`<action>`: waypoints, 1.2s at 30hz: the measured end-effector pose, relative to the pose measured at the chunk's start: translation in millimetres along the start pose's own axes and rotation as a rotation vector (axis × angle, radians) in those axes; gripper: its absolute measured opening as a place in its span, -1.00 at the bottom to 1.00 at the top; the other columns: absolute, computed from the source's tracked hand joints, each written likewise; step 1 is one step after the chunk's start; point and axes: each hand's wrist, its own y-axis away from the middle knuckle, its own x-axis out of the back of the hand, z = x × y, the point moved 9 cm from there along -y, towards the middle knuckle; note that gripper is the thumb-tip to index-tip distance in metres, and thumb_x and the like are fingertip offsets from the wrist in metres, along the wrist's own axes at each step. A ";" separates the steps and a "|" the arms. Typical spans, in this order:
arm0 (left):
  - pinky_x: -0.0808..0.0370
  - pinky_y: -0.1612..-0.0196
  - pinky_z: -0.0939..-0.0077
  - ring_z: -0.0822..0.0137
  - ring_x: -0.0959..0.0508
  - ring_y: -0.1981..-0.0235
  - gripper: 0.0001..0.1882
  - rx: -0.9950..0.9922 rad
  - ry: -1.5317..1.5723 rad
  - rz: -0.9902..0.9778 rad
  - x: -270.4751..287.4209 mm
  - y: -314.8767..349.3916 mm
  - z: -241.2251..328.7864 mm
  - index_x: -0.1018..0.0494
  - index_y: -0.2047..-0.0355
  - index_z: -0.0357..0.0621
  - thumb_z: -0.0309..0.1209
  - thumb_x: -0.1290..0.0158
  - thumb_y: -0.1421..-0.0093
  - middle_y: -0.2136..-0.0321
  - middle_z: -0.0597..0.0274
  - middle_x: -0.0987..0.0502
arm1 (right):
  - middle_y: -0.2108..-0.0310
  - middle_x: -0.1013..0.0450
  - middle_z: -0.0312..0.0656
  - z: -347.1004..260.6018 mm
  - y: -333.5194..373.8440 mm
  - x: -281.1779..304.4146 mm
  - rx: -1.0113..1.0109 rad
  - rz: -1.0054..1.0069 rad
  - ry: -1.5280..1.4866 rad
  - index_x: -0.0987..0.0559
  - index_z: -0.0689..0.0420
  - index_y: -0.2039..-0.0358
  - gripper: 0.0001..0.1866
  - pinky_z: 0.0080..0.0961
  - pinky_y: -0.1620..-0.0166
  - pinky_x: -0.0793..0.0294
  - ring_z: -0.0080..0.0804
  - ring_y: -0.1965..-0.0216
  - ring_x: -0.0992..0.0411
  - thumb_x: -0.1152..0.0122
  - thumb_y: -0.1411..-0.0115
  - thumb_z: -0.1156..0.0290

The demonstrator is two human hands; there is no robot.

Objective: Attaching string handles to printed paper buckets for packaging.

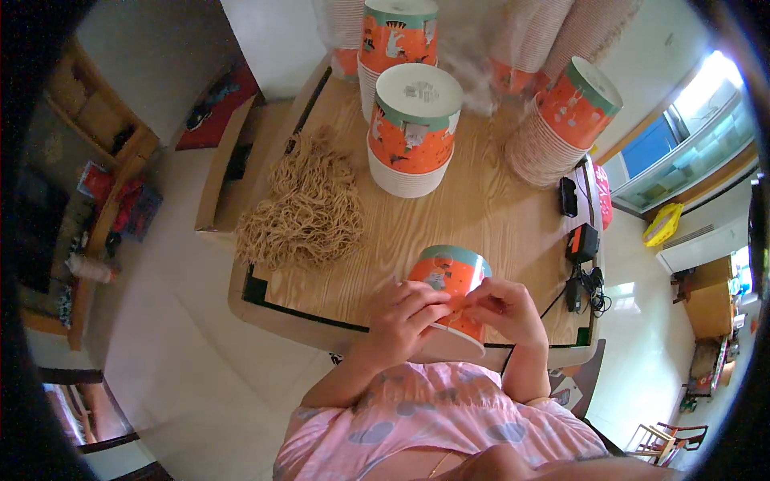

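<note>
At the table's near edge an orange paper bucket [453, 260] with a green band and printed figures leans toward me, its pale rim side facing my body. My left hand [405, 314] rests against its left side, fingers bent and pinched together. From the right, my right hand [507, 313] meets it at the bucket's front, thumb and fingertips also pinched. What lies between the fingertips is too small to make out. Left of the bucket sits a loose heap of tan twine strands [309, 208]. Beyond it stands a stack of matching upturned buckets [413, 144].
Another bucket stack [573, 112] leans at the back right, near plastic-wrapped stacks [533, 40]. A black power adapter [582, 242] with coiled cable lies along the right edge of the wooden table [481, 216]. An open cardboard box [220, 172] flanks the table's left side.
</note>
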 end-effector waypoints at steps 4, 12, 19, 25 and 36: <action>-0.43 0.17 0.35 0.27 -0.47 0.23 -0.71 -0.036 0.001 0.015 -2.2 2.0 1.2 -0.49 0.39 -0.03 -0.43 -0.17 0.23 0.28 0.36 -0.49 | 0.48 -0.50 -0.26 1.4 0.0 -0.4 -0.056 0.008 0.016 -0.56 0.27 0.42 -0.90 -0.67 0.34 -0.46 -0.62 0.40 -0.46 -0.26 0.00 0.59; -0.44 0.20 0.37 0.27 -0.47 0.24 -0.71 -0.055 0.021 0.009 1.5 1.1 4.2 -0.51 0.35 -0.04 -0.41 -0.15 0.19 0.29 0.36 -0.49 | 0.49 -0.48 -0.23 -0.7 -0.5 4.5 0.007 0.045 0.144 -0.55 0.29 0.43 -0.92 -0.71 0.40 -0.44 -0.63 0.44 -0.45 -0.22 0.00 0.65; -0.43 0.20 0.38 0.28 -0.46 0.26 -0.69 -0.118 0.030 0.014 2.9 0.3 11.2 -0.50 0.29 0.00 -0.40 -0.13 0.15 0.32 0.35 -0.48 | 0.45 -0.50 -0.19 -14.0 -3.3 1.3 0.020 0.042 0.216 -0.54 0.27 0.41 -0.92 -0.58 0.34 -0.51 -0.52 0.40 -0.50 -0.20 -0.03 0.59; -0.44 0.22 0.34 0.23 -0.47 0.27 -0.74 -0.117 0.040 -0.025 3.3 0.0 15.0 -0.46 0.36 -0.01 -0.42 -0.16 0.14 0.32 0.30 -0.48 | 0.47 -0.49 -0.15 -22.8 -6.3 5.8 0.104 -0.023 0.374 -0.57 0.21 0.40 -0.89 -0.54 0.36 -0.49 -0.38 0.41 -0.51 -0.21 0.01 0.59; -0.44 0.26 0.29 0.18 -0.48 0.31 -0.72 -0.115 0.146 -0.005 4.1 4.1 13.2 -0.44 0.38 -0.04 -0.48 -0.19 0.17 0.35 0.24 -0.48 | 0.59 -0.38 -0.25 -35.0 -1.1 -0.8 0.298 -0.137 0.293 -0.58 0.24 0.48 -0.88 -0.65 0.50 -0.30 -0.57 0.54 -0.37 -0.31 0.11 0.61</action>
